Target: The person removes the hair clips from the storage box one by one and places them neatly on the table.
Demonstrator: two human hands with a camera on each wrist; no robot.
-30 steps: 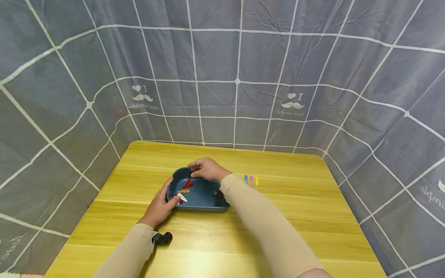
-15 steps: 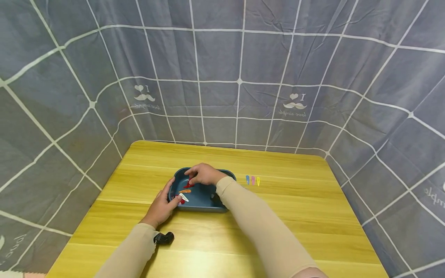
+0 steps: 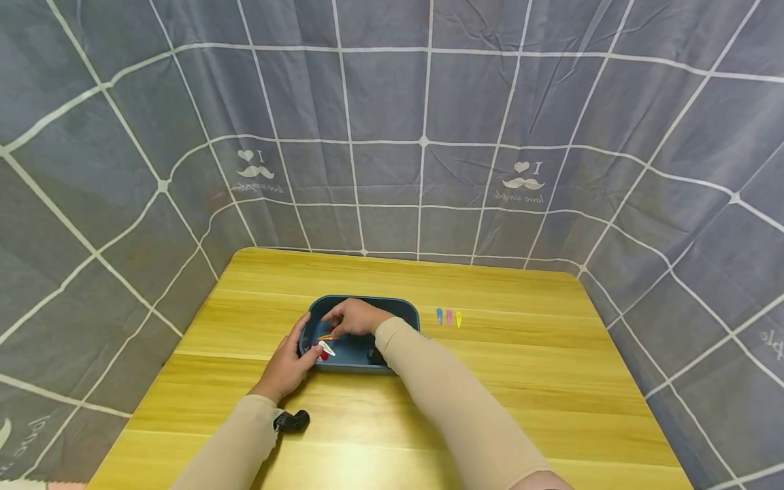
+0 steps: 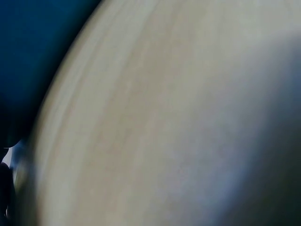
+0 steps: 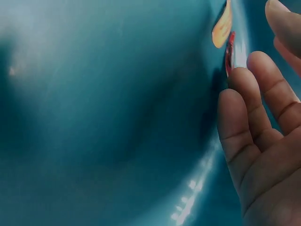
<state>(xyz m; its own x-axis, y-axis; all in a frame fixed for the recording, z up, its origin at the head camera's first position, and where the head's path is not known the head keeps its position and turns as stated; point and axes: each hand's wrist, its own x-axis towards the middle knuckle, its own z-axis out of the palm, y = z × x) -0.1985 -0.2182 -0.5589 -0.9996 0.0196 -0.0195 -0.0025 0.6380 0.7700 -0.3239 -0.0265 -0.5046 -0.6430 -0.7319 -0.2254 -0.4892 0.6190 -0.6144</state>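
In the head view, a dark blue tray (image 3: 355,368) holds several snap hair clips. My left hand (image 3: 284,364) grips its left end, fingers outside and thumb over the rim, beside a white hair clip (image 3: 327,348). Red hair clips (image 3: 324,356) lie by that thumb. Inside the tray, my right hand (image 3: 356,318) reaches down, thumb near an orange hair clip (image 3: 327,337). In the right wrist view its fingers are loosely bent and the thumb stands apart; the orange clip and a red clip (image 5: 229,54) lie just beyond the fingertips. The left wrist view is blurred.
A blue clip (image 3: 439,316), a pink clip (image 3: 449,317) and a yellow clip (image 3: 459,318) lie in a row on the wooden table (image 3: 520,381), right of the tray. A grey checked curtain (image 3: 386,170) surrounds the table's back and sides.
My right hand has moved from the tray's far rim, over the red clips, down towards the orange clip, and now covers most of those red clips. The left hand stays on the tray.
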